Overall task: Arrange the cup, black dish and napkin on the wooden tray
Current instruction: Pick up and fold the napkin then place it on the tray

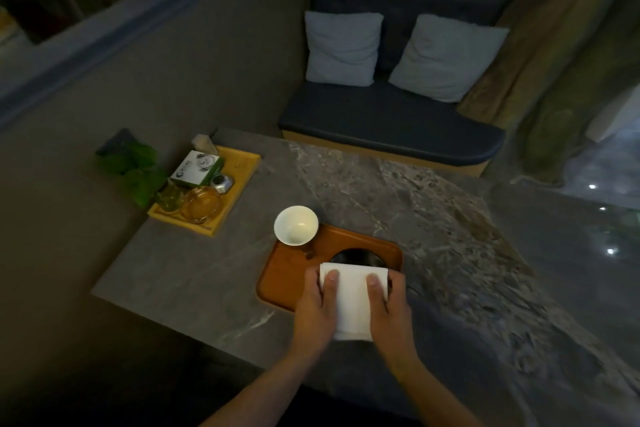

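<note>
Both hands hold the folded white napkin point(351, 302) by its long sides, the left hand point(317, 308) and the right hand point(389, 305) each with a thumb laid flat on top and the fingers point(331, 279) curled under the edges, so it is pinched from both sides. It lies over the near part of the tray point(294, 267), and its near end hangs past the tray rim over the desk point(194, 274). The black dish point(353, 256) sits just beyond the fingertips, half covered by the napkin's far edge. The cup point(296, 225) stands further off, beyond the left hand, at the tray's far corner, seemingly partly over the rim.

The risks, as I see them: pushing the napkin forward could shove the dish, letting go here leaves it draped off the tray, and a nudge may tip the cup off its corner.
</note>
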The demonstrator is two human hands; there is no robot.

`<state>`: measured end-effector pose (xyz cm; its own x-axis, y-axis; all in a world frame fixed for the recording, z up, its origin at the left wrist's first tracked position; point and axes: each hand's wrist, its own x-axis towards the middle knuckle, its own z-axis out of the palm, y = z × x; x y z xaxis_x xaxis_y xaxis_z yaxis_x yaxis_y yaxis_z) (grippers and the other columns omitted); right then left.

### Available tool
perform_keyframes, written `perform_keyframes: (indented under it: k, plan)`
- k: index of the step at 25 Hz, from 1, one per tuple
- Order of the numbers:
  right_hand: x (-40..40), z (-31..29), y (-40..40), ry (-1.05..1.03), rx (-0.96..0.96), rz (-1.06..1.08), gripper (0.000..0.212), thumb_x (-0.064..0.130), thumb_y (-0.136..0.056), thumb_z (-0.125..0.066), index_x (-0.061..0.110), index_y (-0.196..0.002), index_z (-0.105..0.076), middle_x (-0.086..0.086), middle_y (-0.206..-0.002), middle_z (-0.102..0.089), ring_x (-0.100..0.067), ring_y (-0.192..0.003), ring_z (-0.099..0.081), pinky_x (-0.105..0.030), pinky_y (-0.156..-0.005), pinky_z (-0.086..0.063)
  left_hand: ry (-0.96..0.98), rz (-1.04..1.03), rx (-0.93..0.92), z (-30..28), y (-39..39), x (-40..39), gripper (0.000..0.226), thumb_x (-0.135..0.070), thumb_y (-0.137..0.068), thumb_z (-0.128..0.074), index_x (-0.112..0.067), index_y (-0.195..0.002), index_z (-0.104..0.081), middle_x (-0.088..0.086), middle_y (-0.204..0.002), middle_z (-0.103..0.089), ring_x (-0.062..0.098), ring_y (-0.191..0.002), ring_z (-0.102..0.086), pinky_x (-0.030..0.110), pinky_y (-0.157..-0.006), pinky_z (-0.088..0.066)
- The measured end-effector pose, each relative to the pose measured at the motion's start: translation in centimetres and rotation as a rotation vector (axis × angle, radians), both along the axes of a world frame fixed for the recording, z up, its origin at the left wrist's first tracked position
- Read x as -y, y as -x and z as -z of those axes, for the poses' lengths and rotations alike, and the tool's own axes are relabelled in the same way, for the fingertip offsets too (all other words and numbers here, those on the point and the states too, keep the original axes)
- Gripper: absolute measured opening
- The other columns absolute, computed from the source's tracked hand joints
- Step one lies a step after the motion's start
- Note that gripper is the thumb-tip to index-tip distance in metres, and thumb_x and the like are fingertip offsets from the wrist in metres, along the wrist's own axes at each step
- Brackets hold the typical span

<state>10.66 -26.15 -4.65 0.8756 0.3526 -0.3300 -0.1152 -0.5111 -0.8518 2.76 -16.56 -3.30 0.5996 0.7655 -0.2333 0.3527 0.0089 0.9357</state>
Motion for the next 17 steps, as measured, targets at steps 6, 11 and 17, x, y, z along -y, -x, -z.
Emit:
perform_keyframes:
  k: [6, 11, 17]
  plan:
    - [-7.1, 1.5, 2.3, 0.038, -0.04, 0.06, 0.044, 0.057, -0.094, -0.037, 0.029, -0.127, -0.033, 0.001, -0.112, -0.049, -0.011, -0.09, -0.053, -0.033, -0.073, -0.05, -0.051, 0.024, -0.107, 2.3, 1.8, -8.0, 0.032, -0.063, -0.089, -0.042, -0.037, -0.106, -0.05, -0.014, -0.107, -0.061, 0.003, -0.097, -0.062, 0.024, -0.078, -0.055]
    - [-10.8, 3.7, 3.6, 0.006, -0.118, 0.006, 0.016, 0.046, -0.096, -0.046, 0.035, -0.108, -0.042, 0.004, -0.11, -0.057, -0.009, -0.095, -0.059, -0.026, -0.069, -0.051, 0.086, 0.212, -0.202, 4.9, 3.4, -14.2, 0.022, -0.066, -0.089, -0.038, -0.051, -0.105, -0.043, -0.015, -0.106, -0.059, 0.002, -0.093, -0.061, 0.028, -0.076, -0.056]
    - [-13.4, 5.8, 4.5, 0.099, -0.188, -0.017, 0.017, 0.035, -0.098, -0.049, 0.032, -0.115, -0.049, 0.004, -0.114, -0.057, -0.01, -0.101, -0.056, -0.037, -0.088, -0.05, 0.137, 0.4, -0.373, 7.4, 4.4, -19.1, 0.03, -0.049, -0.1, -0.036, -0.043, -0.129, -0.032, -0.015, -0.112, -0.051, -0.003, -0.09, -0.053, 0.017, -0.064, -0.043]
